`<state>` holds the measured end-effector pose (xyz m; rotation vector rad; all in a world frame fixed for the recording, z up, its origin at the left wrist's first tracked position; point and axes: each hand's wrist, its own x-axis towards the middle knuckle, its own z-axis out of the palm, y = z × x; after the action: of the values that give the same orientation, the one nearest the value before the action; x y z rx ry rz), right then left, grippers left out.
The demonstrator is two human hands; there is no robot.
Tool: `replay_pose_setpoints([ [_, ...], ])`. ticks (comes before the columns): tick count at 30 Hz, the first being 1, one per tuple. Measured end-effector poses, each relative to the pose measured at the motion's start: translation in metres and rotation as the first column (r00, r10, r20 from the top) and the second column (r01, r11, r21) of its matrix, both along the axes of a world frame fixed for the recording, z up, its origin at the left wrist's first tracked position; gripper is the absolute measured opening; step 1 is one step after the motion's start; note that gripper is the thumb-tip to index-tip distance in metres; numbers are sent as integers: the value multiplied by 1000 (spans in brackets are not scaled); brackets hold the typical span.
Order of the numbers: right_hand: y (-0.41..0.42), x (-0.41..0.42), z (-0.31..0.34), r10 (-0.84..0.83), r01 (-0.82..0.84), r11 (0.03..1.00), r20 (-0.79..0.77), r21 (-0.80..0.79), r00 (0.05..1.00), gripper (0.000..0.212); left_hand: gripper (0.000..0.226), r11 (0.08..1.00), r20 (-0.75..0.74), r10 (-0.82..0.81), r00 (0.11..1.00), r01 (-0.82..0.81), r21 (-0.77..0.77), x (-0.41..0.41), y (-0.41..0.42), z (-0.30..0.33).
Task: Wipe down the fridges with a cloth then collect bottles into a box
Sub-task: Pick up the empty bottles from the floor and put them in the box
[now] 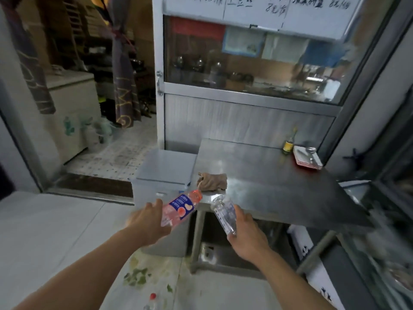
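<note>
My left hand (pixel 148 222) grips a pink drink bottle (pixel 182 206) with a blue label and a red cap, tilted up to the right. My right hand (pixel 245 233) grips a clear plastic bottle (pixel 224 212), tilted up to the left. Both bottles are held in the air just before the front edge of a steel table (pixel 268 175). A crumpled brown cloth (pixel 212 181) lies on the table's near left corner. A small white chest fridge (pixel 165 171) stands left of the table. Another bottle with a red cap (pixel 152 300) lies on the floor below.
A dark glass bottle (pixel 289 142) and a stack of white plates (pixel 307 158) stand at the table's far right. A large chest freezer (pixel 71 108) stands beyond the doorway at left. Green scraps (pixel 138 276) lie on the floor tiles. A glass-fronted partition rises behind the table.
</note>
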<state>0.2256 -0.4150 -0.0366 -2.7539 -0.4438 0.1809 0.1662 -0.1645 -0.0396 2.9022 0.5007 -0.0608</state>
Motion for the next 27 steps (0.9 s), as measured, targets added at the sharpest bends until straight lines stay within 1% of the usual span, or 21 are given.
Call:
replay_pose_setpoints([
  [4,-6,-36,7,-143,143,990,2,-1,990,80,65,977,23,-212,977,211,25,7,2,9],
  [8,-7,-91,9,-324,324,946,21,-2,946,81,65,905,53,-424,904,424,2,-2,2,12],
  [11,-11,-139,10,-446,445,895,12,29,895,80,65,827,38,-562,826,562,7,-10,-7,18],
  [14,-24,-187,13,-560,560,828,20,-9,828,80,61,744,-1,-668,744,668,-31,-17,-30,24],
  [16,-36,-217,16,-630,631,775,38,-32,776,80,56,691,-5,-722,692,722,-41,-27,-51,29],
  [21,-71,-299,30,-749,752,659,70,-26,658,79,50,554,8,-832,555,831,-49,-68,-118,35],
  [25,-99,-371,41,-833,838,545,91,-28,545,77,51,401,32,-913,407,908,-119,-113,-175,37],
  [27,-109,-409,44,-867,872,489,97,-24,489,74,52,324,31,-944,330,938,-123,-140,-200,40],
])
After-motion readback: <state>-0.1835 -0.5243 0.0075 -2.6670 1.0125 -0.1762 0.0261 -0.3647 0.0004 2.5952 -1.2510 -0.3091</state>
